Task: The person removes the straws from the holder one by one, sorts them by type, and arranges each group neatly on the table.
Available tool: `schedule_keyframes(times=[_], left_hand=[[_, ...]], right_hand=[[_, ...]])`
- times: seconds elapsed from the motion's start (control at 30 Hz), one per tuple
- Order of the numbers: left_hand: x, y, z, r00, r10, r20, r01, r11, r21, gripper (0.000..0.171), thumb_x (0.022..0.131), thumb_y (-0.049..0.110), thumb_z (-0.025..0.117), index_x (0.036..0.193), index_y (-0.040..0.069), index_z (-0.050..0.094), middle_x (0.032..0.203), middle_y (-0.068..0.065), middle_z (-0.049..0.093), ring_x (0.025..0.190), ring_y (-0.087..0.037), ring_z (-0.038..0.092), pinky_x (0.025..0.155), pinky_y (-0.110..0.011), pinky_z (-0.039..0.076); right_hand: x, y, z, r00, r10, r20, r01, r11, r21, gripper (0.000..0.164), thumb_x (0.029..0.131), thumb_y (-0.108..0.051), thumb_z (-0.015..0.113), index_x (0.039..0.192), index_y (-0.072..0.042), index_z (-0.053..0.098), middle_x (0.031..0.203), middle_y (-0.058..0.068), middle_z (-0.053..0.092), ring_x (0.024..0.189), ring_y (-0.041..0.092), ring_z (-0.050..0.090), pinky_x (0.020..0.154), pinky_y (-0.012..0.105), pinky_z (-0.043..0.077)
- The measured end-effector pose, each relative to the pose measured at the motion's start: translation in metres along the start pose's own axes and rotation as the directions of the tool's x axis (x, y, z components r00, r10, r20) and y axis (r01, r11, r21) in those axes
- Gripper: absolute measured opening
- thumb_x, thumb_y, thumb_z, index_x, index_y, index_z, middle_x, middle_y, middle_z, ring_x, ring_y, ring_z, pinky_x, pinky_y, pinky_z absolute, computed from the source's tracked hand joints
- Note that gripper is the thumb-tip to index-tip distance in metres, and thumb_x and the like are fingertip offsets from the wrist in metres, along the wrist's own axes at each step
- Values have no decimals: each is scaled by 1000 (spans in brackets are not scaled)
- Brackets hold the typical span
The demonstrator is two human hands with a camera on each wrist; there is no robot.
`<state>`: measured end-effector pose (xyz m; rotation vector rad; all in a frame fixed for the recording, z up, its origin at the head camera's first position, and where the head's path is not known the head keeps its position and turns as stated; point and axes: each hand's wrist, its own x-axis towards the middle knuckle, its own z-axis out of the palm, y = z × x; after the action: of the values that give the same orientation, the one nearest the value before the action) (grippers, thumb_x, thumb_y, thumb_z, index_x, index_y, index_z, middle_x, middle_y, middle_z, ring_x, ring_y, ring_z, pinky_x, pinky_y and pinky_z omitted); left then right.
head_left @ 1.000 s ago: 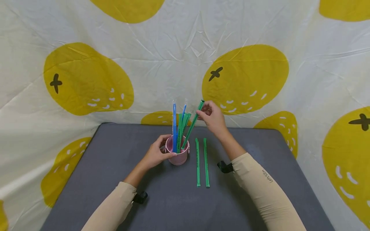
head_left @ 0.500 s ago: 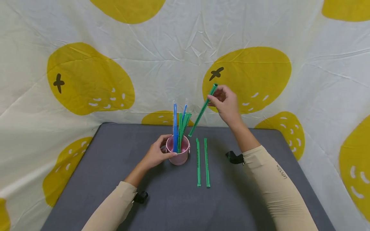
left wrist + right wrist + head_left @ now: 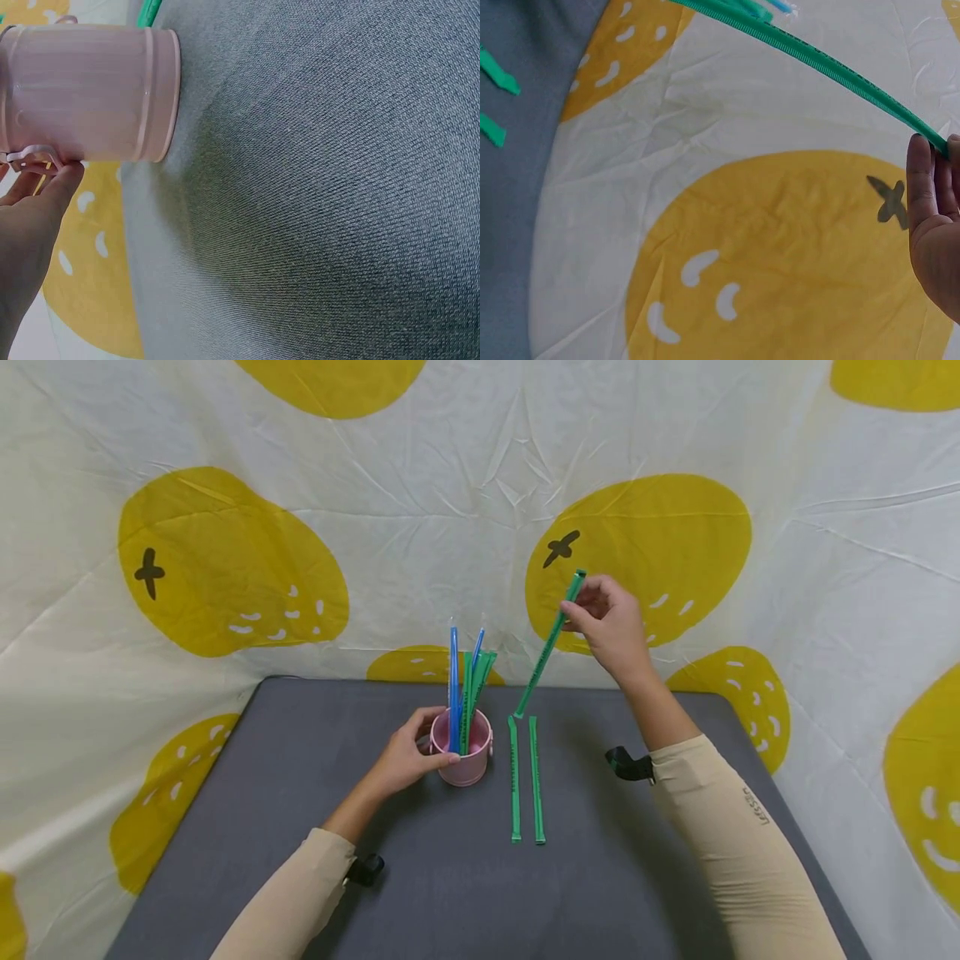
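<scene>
My left hand (image 3: 408, 753) grips the side of a small pink bucket (image 3: 467, 770) that stands upright on the table, thumb near the front of its rim. The left wrist view shows the bucket's wall (image 3: 82, 94) with fingers beside its handle lug. In the bucket stand blue straws (image 3: 453, 685) in clear wrap and several green paper-wrapped straws (image 3: 480, 681). Up to the right, my right hand (image 3: 611, 622) pinches one green wrapped straw (image 3: 551, 643) near its top end. That straw slants down to the left, its lower end above the table; the right wrist view shows its length (image 3: 832, 71).
Two more green wrapped straws (image 3: 514, 785) (image 3: 537, 785) lie side by side on the dark grey table (image 3: 450, 893), just right of the bucket. Behind the table hangs a white cloth (image 3: 420, 552) with large yellow fruit prints.
My right hand has lifted the green wrapped straw out of the bucket and carried it up and to the right. My left hand and the bucket have stayed in place.
</scene>
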<state>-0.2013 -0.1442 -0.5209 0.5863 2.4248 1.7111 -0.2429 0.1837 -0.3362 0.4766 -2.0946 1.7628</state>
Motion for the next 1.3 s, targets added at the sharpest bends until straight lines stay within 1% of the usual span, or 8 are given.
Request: schedule_keyframes(times=[0.27, 0.67, 0.87, 0.93, 1.0, 1.1, 1.2, 1.3], left_hand=[[1, -1, 0, 1000, -7, 3, 7, 1000, -5, 77, 83, 29, 88, 148, 20, 46, 143, -10, 58, 135, -36, 56, 109, -55, 50], [0, 0, 0, 1000, -6, 2, 6, 1000, -9, 77, 84, 27, 88, 148, 21, 47, 143, -9, 58, 135, -37, 56, 109, -56, 50], [0, 1, -1, 1000, -11, 3, 11, 1000, -17, 77, 84, 27, 88, 149, 20, 46, 145, -11, 57, 136, -37, 55, 110, -58, 48], [1, 1, -1, 1000, -10, 0, 10, 1000, -19, 77, 84, 25, 88, 149, 19, 46, 145, -12, 57, 136, -37, 55, 110, -58, 48], [1, 1, -1, 1000, -9, -1, 9, 1000, -25, 76, 84, 23, 88, 148, 19, 47, 145, -12, 57, 136, -38, 55, 110, -58, 48], [1, 1, 0, 1000, 1, -4, -1, 1000, -18, 75, 84, 25, 88, 147, 20, 48, 143, -11, 58, 134, -37, 57, 108, -57, 50], [1, 0, 0, 1000, 9, -3, -9, 1000, -11, 76, 84, 26, 88, 147, 21, 47, 143, -10, 58, 134, -36, 57, 108, -56, 50], [-1, 0, -1, 1000, 22, -4, -22, 1000, -6, 76, 84, 25, 88, 148, 19, 47, 143, -11, 58, 134, -35, 58, 108, -56, 51]], right_hand=[[-15, 26, -15, 994, 106, 6, -104, 988, -110, 31, 98, -9, 70, 120, 9, 58, 94, 0, 64, 79, 8, 70, 73, 23, 63], [-39, 75, -26, 972, 233, -1, -228, 950, -215, 36, 99, -17, 71, 123, 7, 61, 99, 8, 67, 80, 10, 72, 70, 21, 62], [-55, 99, -26, 953, 299, 55, -277, 929, -245, 36, 98, -15, 72, 125, 8, 63, 107, 25, 69, 82, 14, 73, 70, 21, 62], [-59, 106, -26, 941, 329, 75, -302, 922, -243, 37, 98, -15, 73, 125, 8, 64, 105, 24, 71, 80, 13, 73, 69, 21, 62], [-63, 112, -26, 929, 359, 87, -331, 914, -236, 38, 97, -14, 73, 125, 9, 63, 103, 21, 72, 81, 19, 74, 69, 22, 62], [-69, 120, -25, 911, 397, 113, -356, 894, -271, 40, 97, -14, 73, 127, 9, 62, 101, 14, 72, 85, 29, 75, 72, 28, 64], [-74, 128, -23, 893, 424, 152, -367, 879, -303, 41, 98, -11, 72, 130, 11, 60, 108, 24, 72, 90, 38, 74, 80, 42, 64], [-79, 138, -22, 868, 459, 190, -379, 859, -344, 42, 99, -11, 71, 133, 11, 59, 115, 30, 71, 92, 39, 75, 86, 50, 62]])
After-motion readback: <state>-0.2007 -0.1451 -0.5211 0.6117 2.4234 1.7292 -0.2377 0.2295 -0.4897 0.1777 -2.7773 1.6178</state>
